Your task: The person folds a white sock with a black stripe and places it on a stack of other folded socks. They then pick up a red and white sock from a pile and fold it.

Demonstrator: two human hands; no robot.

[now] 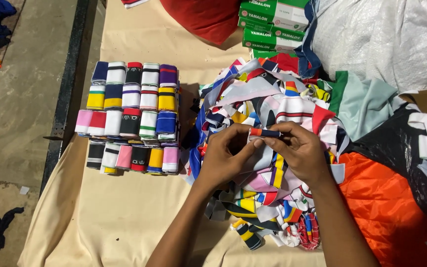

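Both hands [265, 148] on striped strip [265, 132]

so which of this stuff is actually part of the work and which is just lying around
In use:
- striped strip, held by left hand and right hand
- loose strip pile
- folded stacks

Lying about:
- green boxes
- red cushion
- white sack
- orange cloth

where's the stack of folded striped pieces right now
In the head view, the folded stacks sit in rows on the beige table, left of the loose pile and both hands.
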